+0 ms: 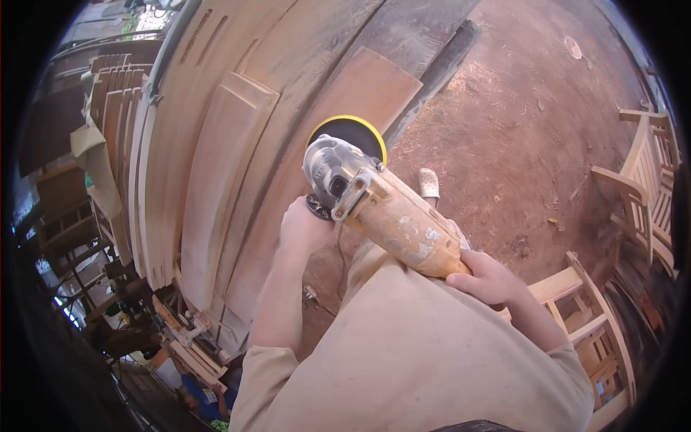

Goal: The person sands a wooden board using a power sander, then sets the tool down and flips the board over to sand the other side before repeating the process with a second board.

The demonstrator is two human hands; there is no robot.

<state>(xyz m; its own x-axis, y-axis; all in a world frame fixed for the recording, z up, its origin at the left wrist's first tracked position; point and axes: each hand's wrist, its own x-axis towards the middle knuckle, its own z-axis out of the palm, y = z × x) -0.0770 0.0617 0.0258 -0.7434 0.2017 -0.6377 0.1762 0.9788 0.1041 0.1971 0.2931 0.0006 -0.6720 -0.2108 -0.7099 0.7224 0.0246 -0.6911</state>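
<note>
An orange, worn power sander (407,227) with a black, yellow-rimmed disc (353,137) is held across the front of the body. My left hand (306,225) is closed round the black side handle near the tool's head. At the rear end of the body, my right hand (486,277) grips the housing, thumb on top. Under and beyond the disc lies a flat reddish-brown wooden board (374,86) on the long bench (302,50). Whether the disc touches the board cannot be told.
Curved wooden panels (230,129) lie on the bench at left, with stacked slats (119,122) beyond. Wooden chairs (648,173) stand at right on the dirt floor (504,129). Another person (205,396) is at the lower left. A cable (340,266) hangs below the tool.
</note>
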